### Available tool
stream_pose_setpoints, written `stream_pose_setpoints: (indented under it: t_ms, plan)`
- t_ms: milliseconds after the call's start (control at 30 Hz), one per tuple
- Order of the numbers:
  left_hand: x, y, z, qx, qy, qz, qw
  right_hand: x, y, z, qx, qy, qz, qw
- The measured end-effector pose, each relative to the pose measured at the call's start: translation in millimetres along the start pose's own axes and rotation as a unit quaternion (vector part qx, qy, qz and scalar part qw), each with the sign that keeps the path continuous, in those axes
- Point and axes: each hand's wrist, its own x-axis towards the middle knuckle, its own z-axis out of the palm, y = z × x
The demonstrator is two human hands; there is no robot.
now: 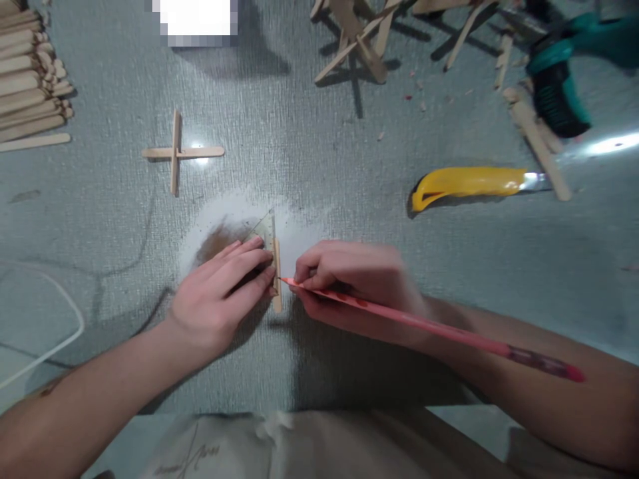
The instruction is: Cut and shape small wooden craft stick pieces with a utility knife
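Here's the wooden stick [278,259], and the left hand [217,293] is on its left, fingers slightly apart, pressing down on a clear set square [270,231] rather than gripping it. Over on the stick's right, the right hand [357,273] is clamped on a pink pencil [434,327], point right at the wood! Beyond the stick, a wooden cross [176,152] to the left, a yellow cutter [469,181] to the right

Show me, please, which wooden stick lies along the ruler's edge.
The single stick at the tip of the pencil, beside the left hand; all others, like the crossed pair, lie away from the ruler.
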Motion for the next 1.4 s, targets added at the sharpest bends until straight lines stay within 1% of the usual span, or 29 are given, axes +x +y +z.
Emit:
stream_pose_setpoints:
  t_ms: [467, 667, 1033, 1400]
  plan:
    - [0.5, 0.5, -0.4, 0.0, 0.004, -0.002, 1.0, 0.8, 0.0, -0.8, 0.011, -0.009, 0.006, 1.0]
    - [-0.6, 0.6, -1.6, -0.002, -0.005, 0.001, 1.0, 2.1, -1.4, -2.0, 0.009, -0.013, 0.006, 1.0]
    - [-2.3, 1.0, 2.7, -0.014, -0.005, -0.017, 1.0, -0.1, -2.2, 1.3, -0.009, 0.008, 0.028, 1.0]
    - [-2.1, -0.5, 1.8, -0.008, -0.003, -0.005, 1.0, 0.5, -2.3, 2.1, -0.017, 0.034, 0.028, 0.999]
